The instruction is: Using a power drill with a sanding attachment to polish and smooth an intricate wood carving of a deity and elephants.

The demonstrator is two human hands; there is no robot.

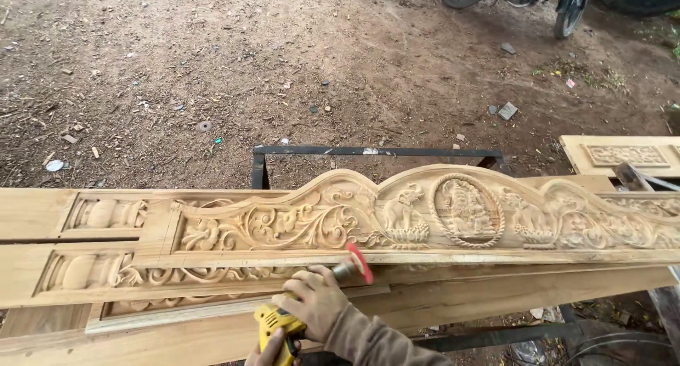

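A long carved wooden panel point(439, 214) with scrolls, elephants and a round medallion lies across a metal stand. A yellow grinder point(275, 323) with a red disc point(360, 262) is held at the panel's lower front edge, the disc against the wood. My right hand point(315, 302), in a brown sleeve, grips the front of the tool's body just behind the disc. My left hand point(269, 352) holds the tool's rear at the bottom edge of the view, partly cut off.
Further carved boards point(92, 267) lie under and left of the panel. A black metal frame point(368, 152) stands behind on dirt ground strewn with debris. Another carved piece point(623, 155) lies at the right. A motorbike wheel point(569, 19) shows at the top right.
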